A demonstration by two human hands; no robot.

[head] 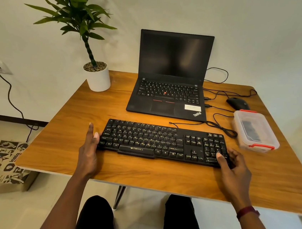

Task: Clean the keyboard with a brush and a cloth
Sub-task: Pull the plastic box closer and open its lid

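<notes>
A black keyboard (pixel 162 141) lies flat on the wooden table (pixel 140 171), near its front edge. My left hand (pixel 89 150) rests against the keyboard's left end, fingers straight, thumb on the corner keys. My right hand (pixel 233 169) grips the right end, thumb on the number pad and fingers curled around the edge. A clear plastic box (pixel 255 131) with red clips sits to the right; something dark lies inside it. No brush or cloth shows in the open.
An open black laptop (pixel 169 90) stands behind the keyboard. A black mouse (pixel 238 103) and loose cables (pixel 221 128) lie at the back right. A potted plant (pixel 97 76) occupies the back left corner. A printed bag (pixel 3 164) stands on the floor.
</notes>
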